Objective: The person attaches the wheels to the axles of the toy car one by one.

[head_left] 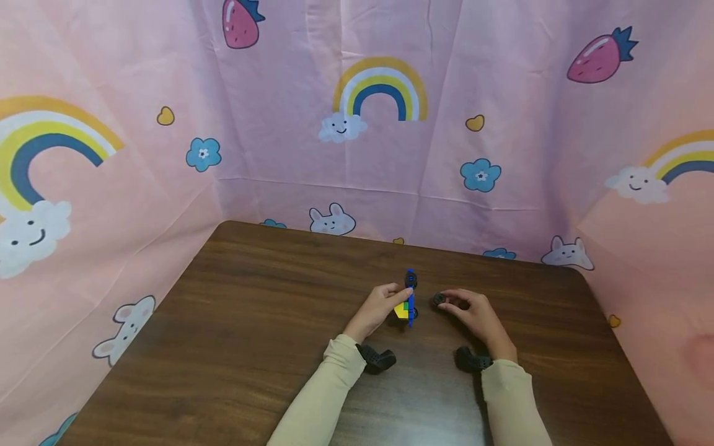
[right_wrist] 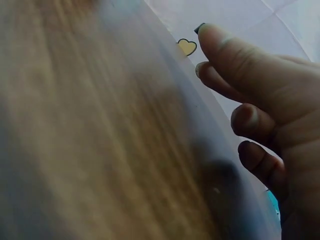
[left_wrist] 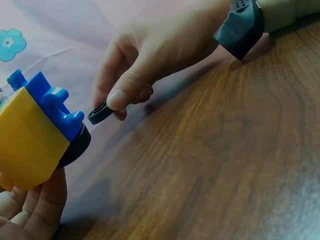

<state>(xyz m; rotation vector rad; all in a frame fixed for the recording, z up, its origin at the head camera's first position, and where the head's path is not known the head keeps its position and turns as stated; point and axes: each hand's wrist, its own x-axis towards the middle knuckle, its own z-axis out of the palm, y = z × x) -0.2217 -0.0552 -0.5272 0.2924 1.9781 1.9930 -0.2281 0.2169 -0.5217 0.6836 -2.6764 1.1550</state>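
My left hand (head_left: pixel 379 308) grips a toy vehicle (head_left: pixel 411 305) of blue, yellow and green parts, held upright with black wheels on its side. In the left wrist view, its yellow body (left_wrist: pixel 31 140) fills the left edge, with blue knobs and a black wheel (left_wrist: pixel 77 146) beside it. Just to the right, my right hand (head_left: pixel 475 311) pinches a loose black wheel (head_left: pixel 439 300) between thumb and fingertips. A small gap separates this wheel from the vehicle. In the right wrist view, only a dark sliver of the wheel (right_wrist: pixel 199 28) shows past the thumb.
Both hands work over a brown wooden table (head_left: pixel 251 310). A pink patterned cloth (head_left: pixel 279 155) hangs behind it and along both sides. Black wrist-worn devices sit on the left wrist (head_left: pixel 377 359) and the right wrist (head_left: pixel 471 359).
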